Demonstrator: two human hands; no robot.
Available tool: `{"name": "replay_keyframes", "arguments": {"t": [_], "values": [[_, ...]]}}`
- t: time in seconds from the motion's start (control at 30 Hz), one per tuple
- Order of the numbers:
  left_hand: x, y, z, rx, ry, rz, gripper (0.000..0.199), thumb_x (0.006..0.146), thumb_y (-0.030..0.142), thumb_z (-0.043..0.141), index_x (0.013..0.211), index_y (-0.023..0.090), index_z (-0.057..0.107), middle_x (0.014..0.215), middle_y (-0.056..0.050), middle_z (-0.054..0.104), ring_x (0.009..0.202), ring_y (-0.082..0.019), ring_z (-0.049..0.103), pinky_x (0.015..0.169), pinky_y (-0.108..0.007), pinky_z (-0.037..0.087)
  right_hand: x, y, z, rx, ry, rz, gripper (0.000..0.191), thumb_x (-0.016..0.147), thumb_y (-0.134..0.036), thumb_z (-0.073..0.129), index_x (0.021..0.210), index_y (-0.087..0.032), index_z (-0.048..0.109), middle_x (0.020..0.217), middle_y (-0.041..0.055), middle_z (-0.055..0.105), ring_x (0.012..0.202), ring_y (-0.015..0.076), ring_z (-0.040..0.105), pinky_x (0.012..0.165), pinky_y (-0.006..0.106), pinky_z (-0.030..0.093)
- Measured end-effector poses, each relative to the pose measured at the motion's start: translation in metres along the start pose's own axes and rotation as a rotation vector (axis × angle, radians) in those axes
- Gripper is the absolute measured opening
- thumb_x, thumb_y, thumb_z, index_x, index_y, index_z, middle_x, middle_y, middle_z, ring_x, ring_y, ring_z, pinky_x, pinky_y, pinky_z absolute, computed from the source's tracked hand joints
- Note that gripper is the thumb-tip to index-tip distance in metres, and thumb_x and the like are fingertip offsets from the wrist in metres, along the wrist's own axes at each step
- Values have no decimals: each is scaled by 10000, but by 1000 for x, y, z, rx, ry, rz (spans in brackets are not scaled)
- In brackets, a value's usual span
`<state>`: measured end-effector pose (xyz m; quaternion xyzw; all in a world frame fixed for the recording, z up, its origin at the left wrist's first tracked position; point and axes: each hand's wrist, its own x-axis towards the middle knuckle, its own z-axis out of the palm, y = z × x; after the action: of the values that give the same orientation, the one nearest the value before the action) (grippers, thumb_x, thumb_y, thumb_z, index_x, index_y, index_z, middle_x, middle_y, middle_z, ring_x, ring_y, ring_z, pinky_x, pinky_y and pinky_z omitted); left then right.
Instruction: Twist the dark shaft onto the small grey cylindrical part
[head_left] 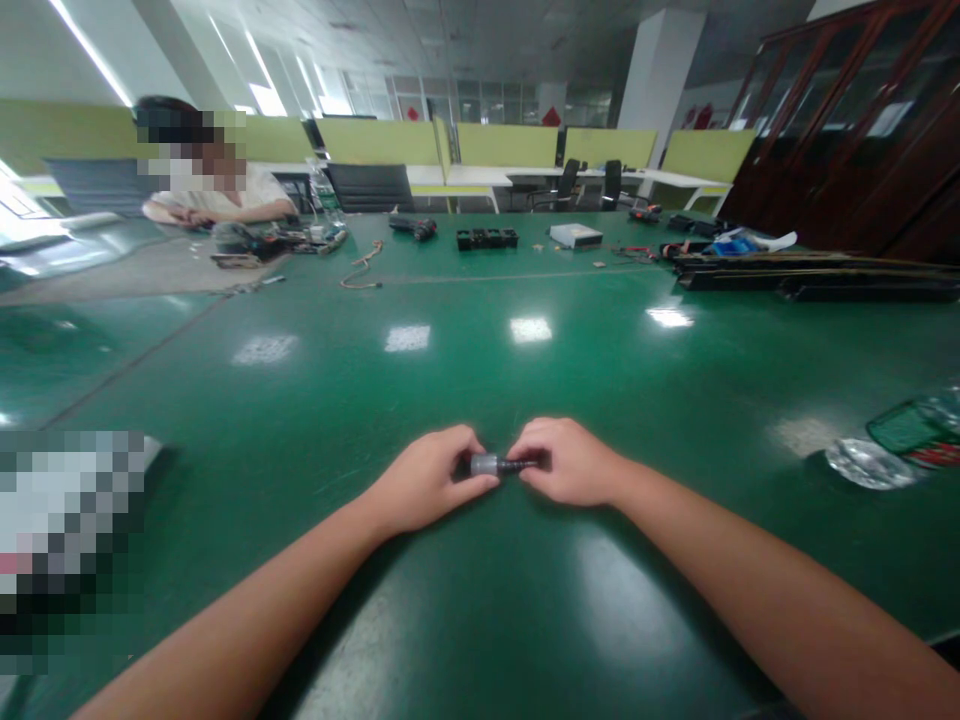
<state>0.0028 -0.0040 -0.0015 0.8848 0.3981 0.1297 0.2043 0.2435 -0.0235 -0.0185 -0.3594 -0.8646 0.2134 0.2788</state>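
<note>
A small cylindrical object (485,464), grey at its left part with a thin dark ribbed part at its right, lies level between my hands, low over the green table (465,390). The fingers and thumb of my left hand (435,477) close round its grey end. My right hand (568,462) pinches the thin dark end. The fingertips of the two hands are a small gap apart. What the object is cannot be made out, and its right tip is hidden by my right fingers.
A plastic bottle (915,430) lies at the right. A blurred pale object (67,500) is at the left edge. Across the table are a black block (487,239), a white box (576,236), a cord (361,270), dark strips (795,275) and a seated person (225,195).
</note>
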Motion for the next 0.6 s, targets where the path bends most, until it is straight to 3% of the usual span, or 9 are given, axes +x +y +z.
{"name": "replay_keyframes", "arguments": {"t": [0.6], "values": [[-1,-1,0,-8,2,-1,296,853,493,668,909,206,627,803,-3,640,707,-174,578,634,-269,390,-1,-1,-4,0,-9,9,204,757,-73,661,920,-171,734,856,44,674,832,177,602,763,287,466]]}}
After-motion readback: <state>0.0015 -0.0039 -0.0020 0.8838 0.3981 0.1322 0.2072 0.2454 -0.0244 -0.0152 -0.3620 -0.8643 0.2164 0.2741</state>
